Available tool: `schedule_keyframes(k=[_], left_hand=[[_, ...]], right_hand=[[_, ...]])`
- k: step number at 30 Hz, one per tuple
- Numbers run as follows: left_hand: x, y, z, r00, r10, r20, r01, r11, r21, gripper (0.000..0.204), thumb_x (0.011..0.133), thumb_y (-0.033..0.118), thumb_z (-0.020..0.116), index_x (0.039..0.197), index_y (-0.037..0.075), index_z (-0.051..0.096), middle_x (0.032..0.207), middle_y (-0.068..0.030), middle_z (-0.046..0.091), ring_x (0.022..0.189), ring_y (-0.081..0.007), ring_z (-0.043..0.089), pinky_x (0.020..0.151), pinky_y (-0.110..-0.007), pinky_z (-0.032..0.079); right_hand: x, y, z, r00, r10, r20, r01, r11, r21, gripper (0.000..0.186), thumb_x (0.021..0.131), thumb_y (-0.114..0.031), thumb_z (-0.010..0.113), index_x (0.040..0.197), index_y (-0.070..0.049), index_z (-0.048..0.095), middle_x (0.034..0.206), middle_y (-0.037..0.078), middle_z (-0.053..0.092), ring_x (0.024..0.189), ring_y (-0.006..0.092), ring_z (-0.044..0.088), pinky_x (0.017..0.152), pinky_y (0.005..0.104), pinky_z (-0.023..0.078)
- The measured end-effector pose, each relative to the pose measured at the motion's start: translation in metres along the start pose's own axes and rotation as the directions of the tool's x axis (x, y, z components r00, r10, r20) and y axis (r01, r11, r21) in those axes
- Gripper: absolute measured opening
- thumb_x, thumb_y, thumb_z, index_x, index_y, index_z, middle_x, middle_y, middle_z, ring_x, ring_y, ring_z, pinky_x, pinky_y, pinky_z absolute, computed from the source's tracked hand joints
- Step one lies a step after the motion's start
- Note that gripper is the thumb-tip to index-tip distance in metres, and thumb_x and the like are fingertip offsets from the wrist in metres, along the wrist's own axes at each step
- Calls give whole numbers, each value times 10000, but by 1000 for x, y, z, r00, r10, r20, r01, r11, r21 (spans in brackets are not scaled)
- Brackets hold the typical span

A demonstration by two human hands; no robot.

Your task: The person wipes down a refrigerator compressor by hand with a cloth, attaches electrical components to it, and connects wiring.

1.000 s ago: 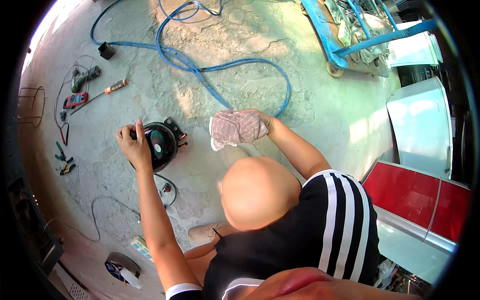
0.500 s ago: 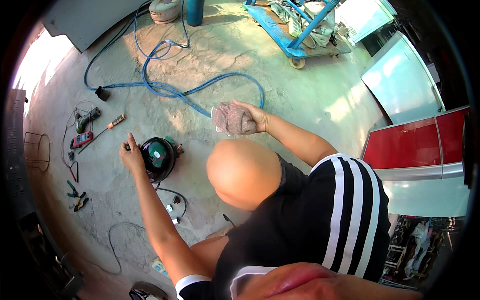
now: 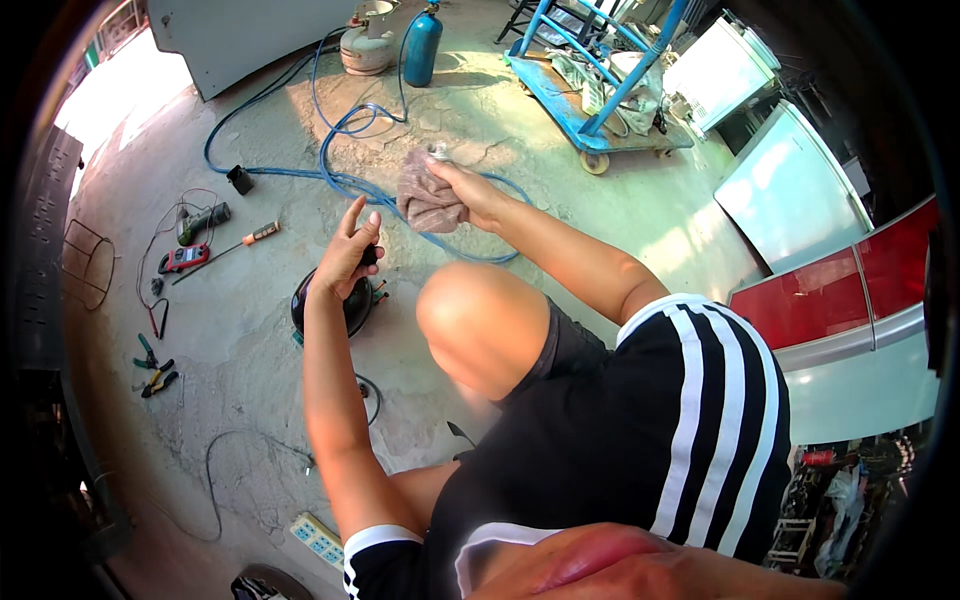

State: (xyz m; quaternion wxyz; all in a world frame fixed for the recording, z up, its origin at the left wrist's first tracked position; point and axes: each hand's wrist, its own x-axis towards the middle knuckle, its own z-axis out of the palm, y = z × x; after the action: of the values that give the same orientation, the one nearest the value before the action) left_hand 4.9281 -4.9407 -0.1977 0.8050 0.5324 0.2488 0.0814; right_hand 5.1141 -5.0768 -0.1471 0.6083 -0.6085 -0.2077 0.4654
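My left hand (image 3: 345,258) is raised above a black, rounded compressor (image 3: 352,315) on the concrete floor. Its forefinger points up while the other fingers curl round a small black object (image 3: 368,254), too hidden to identify fully. Ahead and to the right, my right hand (image 3: 470,195) grips a crumpled pinkish-grey cloth (image 3: 425,205), held over loops of blue hose (image 3: 285,172). Left of the compressor lie a drill (image 3: 195,225), a red clamp meter (image 3: 183,257), an orange-handled screwdriver (image 3: 260,233) and some pliers (image 3: 158,385). My bare knee is between the compressor and my right forearm.
A blue gas cylinder (image 3: 423,50) and a pale tank (image 3: 365,52) stand at the back. A blue trolley (image 3: 560,100) with clutter is at upper right, beside white appliances (image 3: 775,185) and a red-fronted fridge (image 3: 800,305). A power strip (image 3: 315,540) lies near the bottom.
My left hand has lifted and moved right from the compressor's edge, the small black object in it. My right hand has carried the cloth upward and left. The view has shifted, showing more background.
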Motion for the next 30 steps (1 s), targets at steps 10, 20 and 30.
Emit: schedule_keyframes(k=[10, 20, 30], left_hand=[[36, -27, 1, 880, 365, 306, -119, 791, -600, 551, 867, 221, 677, 1329, 22, 453, 1252, -126, 593, 1139, -267, 591, 992, -433, 469], [18, 22, 53, 803, 594, -57, -572, 793, 207, 383, 910, 170, 606, 1266, 47, 532, 1184, -123, 594, 1007, -280, 620, 845, -419, 519], [62, 18, 37, 818, 505, -275, -541, 839, -66, 490, 911, 233, 559, 1341, 28, 446, 1297, -138, 522, 1115, -289, 563, 962, -418, 449]], right_hand=[[-76, -34, 18, 910, -227, 347, 388, 763, -517, 706, 954, -445, 555, 1490, -81, 273, 1415, 116, 427, 1265, 195, 447, 956, 328, 463], [-41, -54, -203, 939, -115, -325, 53, 980, -193, 693, 906, -305, 656, 1434, -4, 324, 1407, 163, 412, 1262, 251, 475, 1016, 395, 450], [55, -168, -534, 440, -444, -781, 139, 893, -429, 1360, 557, -560, 875, 1529, -79, 55, 1550, 198, 180, 1424, 394, 182, 1072, 648, 178]])
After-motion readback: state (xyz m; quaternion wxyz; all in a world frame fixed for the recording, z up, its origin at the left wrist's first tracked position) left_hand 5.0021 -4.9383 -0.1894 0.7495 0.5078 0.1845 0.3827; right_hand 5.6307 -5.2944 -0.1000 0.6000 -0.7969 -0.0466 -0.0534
